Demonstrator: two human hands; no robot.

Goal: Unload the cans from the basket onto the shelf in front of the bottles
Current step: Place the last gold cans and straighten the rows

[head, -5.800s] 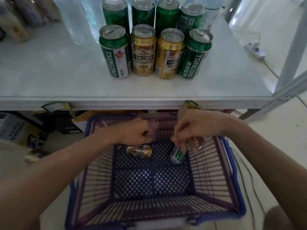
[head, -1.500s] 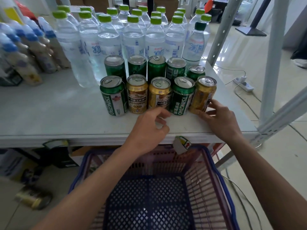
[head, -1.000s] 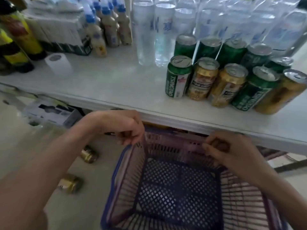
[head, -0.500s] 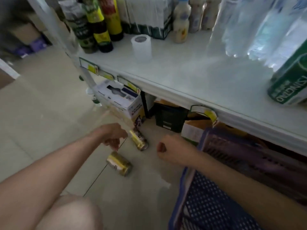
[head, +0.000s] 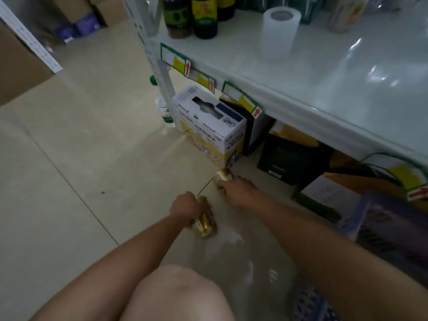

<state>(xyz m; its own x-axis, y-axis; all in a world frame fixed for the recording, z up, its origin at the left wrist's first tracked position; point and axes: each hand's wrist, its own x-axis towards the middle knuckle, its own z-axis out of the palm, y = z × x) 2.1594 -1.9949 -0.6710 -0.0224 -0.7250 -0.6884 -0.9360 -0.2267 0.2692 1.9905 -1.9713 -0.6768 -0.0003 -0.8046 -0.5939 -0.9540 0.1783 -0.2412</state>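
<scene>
Head view: our left hand (head: 185,206) clamped round gold can (head: 206,225), lying on floor (head: 81,170), near side of white box (head: 208,121). Our right hand (head: 236,191), fingers curled over second gold can (head: 222,176), just beside box's near corner. Basket (head: 391,230) well right of box, below shelf (head: 301,72) edge.

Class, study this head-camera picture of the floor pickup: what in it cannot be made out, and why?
Head view:
Far gold can: mostly covered by the right hand; label hidden.
Near gold can: print blurred, one end under the left hand.
Basket: blurred, cut off by the right edge; contents unseen.
Dark bottles: tops cut off by the top edge.
</scene>
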